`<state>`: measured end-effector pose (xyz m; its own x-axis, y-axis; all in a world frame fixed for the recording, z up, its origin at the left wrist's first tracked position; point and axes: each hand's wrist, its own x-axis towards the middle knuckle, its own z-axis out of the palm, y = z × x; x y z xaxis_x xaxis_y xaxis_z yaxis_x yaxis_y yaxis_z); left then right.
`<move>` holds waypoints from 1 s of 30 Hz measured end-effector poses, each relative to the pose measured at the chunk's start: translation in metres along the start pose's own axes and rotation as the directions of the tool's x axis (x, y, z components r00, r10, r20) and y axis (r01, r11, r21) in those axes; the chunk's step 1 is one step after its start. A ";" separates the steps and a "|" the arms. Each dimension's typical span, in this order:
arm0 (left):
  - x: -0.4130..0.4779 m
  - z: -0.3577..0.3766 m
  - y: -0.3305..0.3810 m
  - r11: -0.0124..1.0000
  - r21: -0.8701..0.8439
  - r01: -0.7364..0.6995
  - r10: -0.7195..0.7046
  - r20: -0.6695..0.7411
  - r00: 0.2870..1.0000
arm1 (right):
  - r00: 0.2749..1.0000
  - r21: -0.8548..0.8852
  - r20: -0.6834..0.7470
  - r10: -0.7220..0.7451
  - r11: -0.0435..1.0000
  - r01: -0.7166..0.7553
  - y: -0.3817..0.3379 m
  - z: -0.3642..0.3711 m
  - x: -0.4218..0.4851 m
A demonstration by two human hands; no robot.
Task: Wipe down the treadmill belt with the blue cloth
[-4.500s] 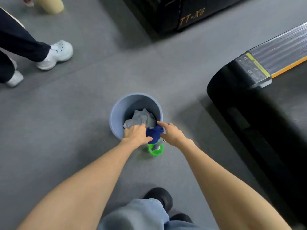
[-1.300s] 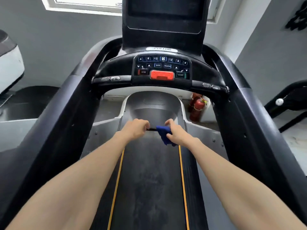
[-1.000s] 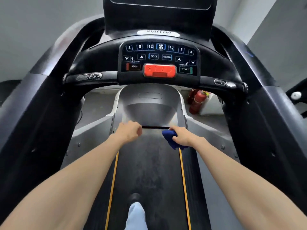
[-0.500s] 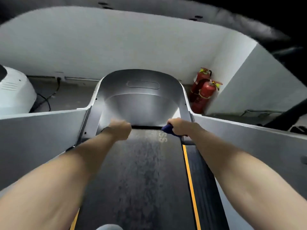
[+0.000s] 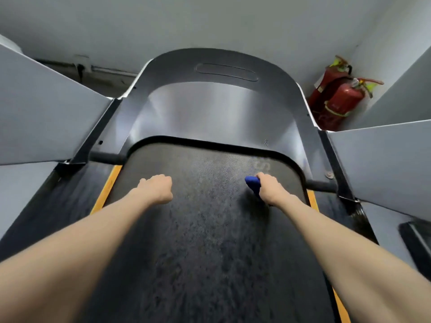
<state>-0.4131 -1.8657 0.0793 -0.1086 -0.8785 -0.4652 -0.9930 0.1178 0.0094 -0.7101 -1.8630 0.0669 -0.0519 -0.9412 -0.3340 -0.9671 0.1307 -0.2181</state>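
Note:
The dark, dusty treadmill belt (image 5: 205,241) runs from the bottom of the view up to the silver motor cover. My right hand (image 5: 270,190) grips the bunched blue cloth (image 5: 253,184) and holds it down at the belt's front right, near a faint printed letter. Only the cloth's left part shows beside my fingers. My left hand (image 5: 156,188) is a closed fist holding nothing, at the belt's front left; whether it touches the belt I cannot tell.
The curved silver motor cover (image 5: 214,108) rises just beyond the hands. Grey side panels (image 5: 46,117) slope up on both sides, with orange strips (image 5: 106,190) along the belt edges. Two red fire extinguishers (image 5: 338,101) stand in the back right corner by the wall.
The view has dropped lower and closer to the belt's front end. Both hands have come a little back from the motor cover, the right one still gripping the blue cloth.

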 end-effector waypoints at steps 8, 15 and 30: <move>0.041 -0.007 -0.026 0.973 -0.199 0.118 -0.139 -0.098 0.985 | 0.873 0.322 -0.469 -0.136 0.894 0.312 -0.055 0.017 0.058; 0.041 0.032 -0.051 0.949 -0.245 0.196 -0.238 -0.157 0.958 | 0.962 0.146 -0.259 -0.083 0.981 0.124 -0.103 0.081 0.079; 0.046 0.047 -0.083 0.930 -0.336 0.153 -0.151 0.031 0.988 | 0.839 -0.230 -0.234 -0.492 0.866 0.443 -0.201 0.090 0.103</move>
<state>-0.3331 -1.8943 0.0150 0.0439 -0.8713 -0.4889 -0.9552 -0.1799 0.2348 -0.4984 -1.9584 -0.0058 0.3736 -0.9267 0.0419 -0.9181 -0.3758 -0.1258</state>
